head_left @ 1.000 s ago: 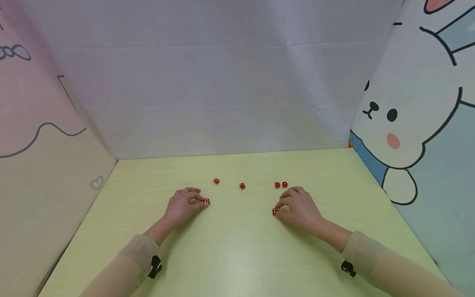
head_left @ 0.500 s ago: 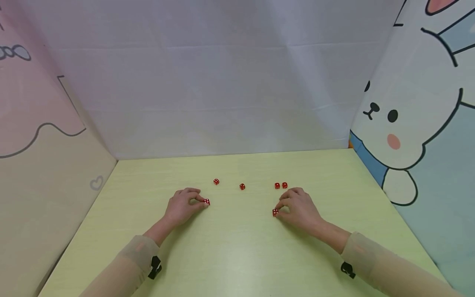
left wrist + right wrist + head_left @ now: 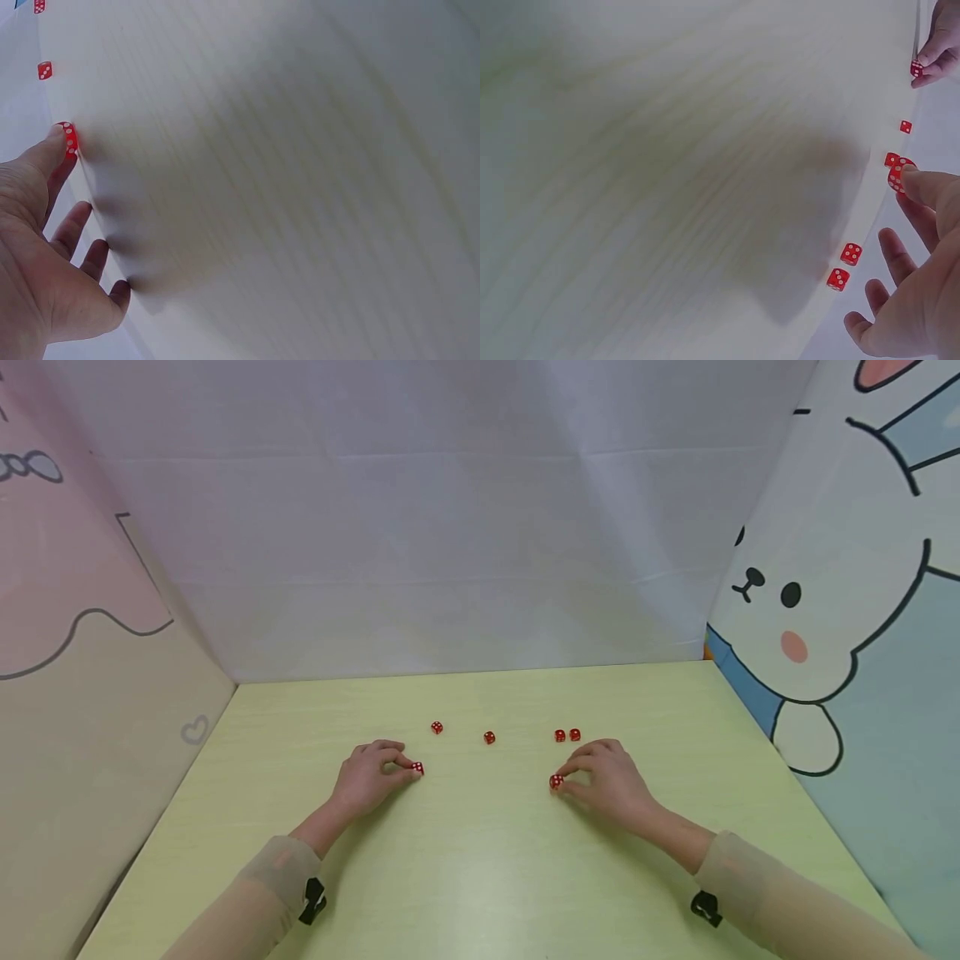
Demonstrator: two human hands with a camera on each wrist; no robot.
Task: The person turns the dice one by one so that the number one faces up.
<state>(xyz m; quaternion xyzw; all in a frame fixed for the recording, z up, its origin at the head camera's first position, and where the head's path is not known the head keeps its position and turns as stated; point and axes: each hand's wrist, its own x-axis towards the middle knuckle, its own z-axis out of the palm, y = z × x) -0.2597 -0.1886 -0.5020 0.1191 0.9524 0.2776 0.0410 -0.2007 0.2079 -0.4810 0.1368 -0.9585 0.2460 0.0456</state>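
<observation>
Between thumb and forefinger my left hand (image 3: 369, 778) pinches a red die with white pips (image 3: 418, 767), close over the table; the left wrist view shows that die (image 3: 70, 139) past the thumb tip. My right hand (image 3: 609, 782) pinches another red die (image 3: 556, 782), its remaining fingers spread apart in the right wrist view. Beyond the hands lie more red dice: one at the back left (image 3: 437, 727), one near the middle (image 3: 490, 737), and two side by side, a left one (image 3: 560, 736) and a right one (image 3: 575, 734), just past the right fingers.
The pale yellow-green table (image 3: 472, 877) ends at a whitish back sheet (image 3: 450, 543). A pink and cream panel (image 3: 97, 735) flanks it on the left, a panel with a cartoon animal (image 3: 832, 593) on the right.
The right hand's die has risen slightly and turned in the fingertips, with that hand shifting a little. The left hand and the dice on the table stay put.
</observation>
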